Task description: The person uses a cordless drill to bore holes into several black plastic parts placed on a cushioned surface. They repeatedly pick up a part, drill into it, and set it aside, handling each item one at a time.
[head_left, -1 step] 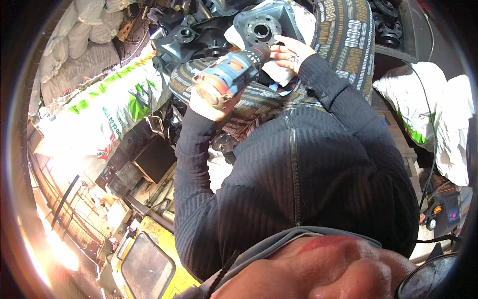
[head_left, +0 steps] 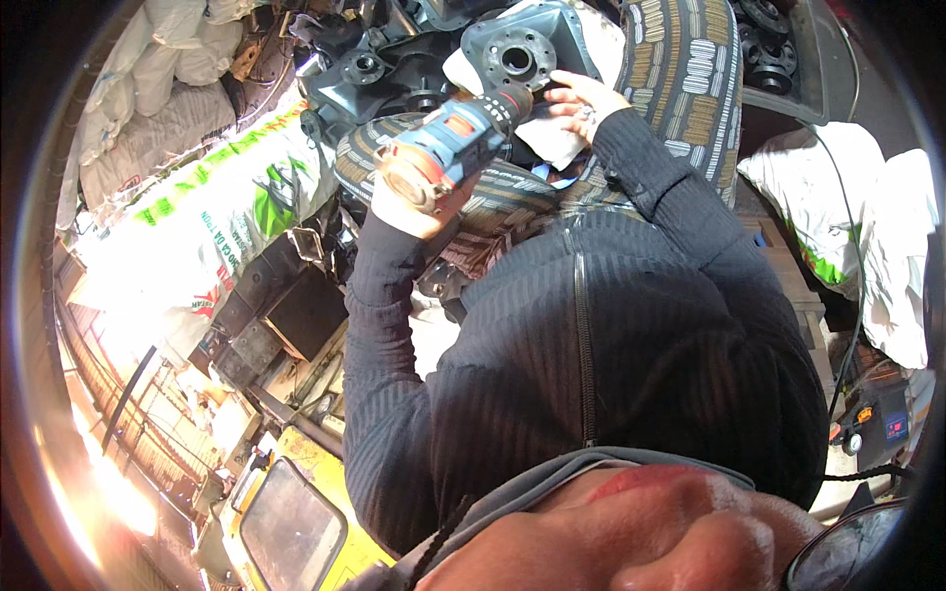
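Observation:
My left hand point(head_left: 419, 209) is wrapped round the grip of a blue and red cordless drill point(head_left: 443, 150). Its black chuck point(head_left: 510, 102) points up and to the right, close to a grey metal part with a round drilled flange and a centre hole point(head_left: 516, 59). Just right of the chuck is my right hand point(head_left: 583, 100), fingers apart, one reaching to the lower edge of the flanged part. Nothing is visible in those fingers. The drill's tip is too small to make out. Patterned trousers point(head_left: 680, 89) cover my legs around the part.
More dark metal parts point(head_left: 394, 74) are heaped beyond the drill. A grey bin point(head_left: 788, 94) at the right holds flanged parts. White sacks point(head_left: 823, 207) lie at the right, and a white and green sack point(head_left: 236, 207) at the left. A black cable point(head_left: 852, 231) hangs on the right.
My right fingers have drawn slightly right, away from the drill chuck. The drill and my left hand have shifted barely.

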Demonstrator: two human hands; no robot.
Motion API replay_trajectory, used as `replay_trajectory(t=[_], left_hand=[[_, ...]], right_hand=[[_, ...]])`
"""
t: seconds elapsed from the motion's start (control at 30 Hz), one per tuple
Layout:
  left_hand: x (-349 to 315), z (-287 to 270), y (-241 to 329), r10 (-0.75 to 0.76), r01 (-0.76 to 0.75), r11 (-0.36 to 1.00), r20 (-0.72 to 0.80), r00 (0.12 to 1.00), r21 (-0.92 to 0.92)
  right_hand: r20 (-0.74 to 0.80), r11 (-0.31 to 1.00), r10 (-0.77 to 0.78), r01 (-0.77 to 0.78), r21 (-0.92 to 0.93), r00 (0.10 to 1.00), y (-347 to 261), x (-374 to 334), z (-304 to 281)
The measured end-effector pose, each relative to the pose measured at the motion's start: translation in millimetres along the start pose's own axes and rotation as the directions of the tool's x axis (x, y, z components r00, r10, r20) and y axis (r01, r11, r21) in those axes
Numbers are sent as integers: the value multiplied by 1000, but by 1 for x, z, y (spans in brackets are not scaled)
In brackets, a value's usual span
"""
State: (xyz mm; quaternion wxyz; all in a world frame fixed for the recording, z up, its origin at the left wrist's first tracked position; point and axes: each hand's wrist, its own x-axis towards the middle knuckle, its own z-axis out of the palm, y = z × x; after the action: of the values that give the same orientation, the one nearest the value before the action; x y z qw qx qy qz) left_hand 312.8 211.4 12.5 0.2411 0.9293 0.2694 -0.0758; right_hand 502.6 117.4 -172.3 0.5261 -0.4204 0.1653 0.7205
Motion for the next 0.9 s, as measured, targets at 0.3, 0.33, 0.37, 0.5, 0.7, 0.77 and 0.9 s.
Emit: replay_trajectory(t=[0.3,0.33,0.37,0.5,0.7,0.77,0.9], left_hand=[[26,9,-13,-172,174,985,73,982,-23],[30,11,-15,-188,188,982,82,979,7],[33,14,-16,-257,252,966,123,959,52],[40,18,-15,6,-11,978,22,1000,209],[49,-1,-3,-75,67,996,144,987,57],[58,-4,4,-148,153,988,124,981,-31],[68,-12,19,-188,164,973,152,970,162]], right_hand=[[-115,934,-353,342,-106,929,1,53,-5],[-150,927,-368,349,-137,918,-1,58,-3],[-150,897,-415,377,-231,897,0,60,-3],[-164,799,-467,334,-501,869,2,65,-1],[-124,701,-527,346,-624,841,0,64,1],[-116,683,-503,312,-660,856,-1,60,0],[-150,739,-500,330,-587,853,-2,54,5]])
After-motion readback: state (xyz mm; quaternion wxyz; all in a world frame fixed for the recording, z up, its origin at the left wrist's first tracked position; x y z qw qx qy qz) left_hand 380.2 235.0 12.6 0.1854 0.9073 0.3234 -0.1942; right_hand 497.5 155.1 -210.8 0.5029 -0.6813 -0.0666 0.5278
